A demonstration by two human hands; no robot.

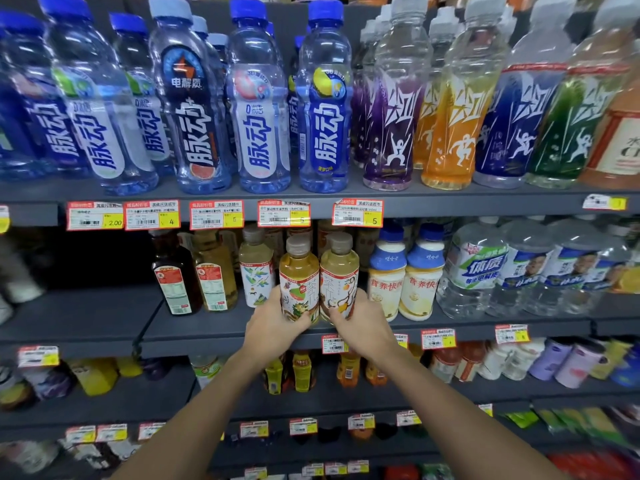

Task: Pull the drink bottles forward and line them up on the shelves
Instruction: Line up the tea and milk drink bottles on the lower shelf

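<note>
Two yellow tea bottles with white patterned labels stand side by side at the front of the middle shelf (207, 332). My left hand (277, 323) grips the base of the left tea bottle (298, 271). My right hand (360, 323) grips the base of the right tea bottle (340, 268). A third tea bottle (256, 271) with a white label stands a little further back to their left. More tea bottles stand behind them, mostly hidden.
Two dark and amber bottles (194, 275) stand left of the teas, two white milk-drink bottles (403, 275) to the right, then large water bottles (478, 268). The top shelf holds blue and coloured sports drinks (322, 98). Lower shelves carry small bottles and cans. The middle shelf's left part is bare.
</note>
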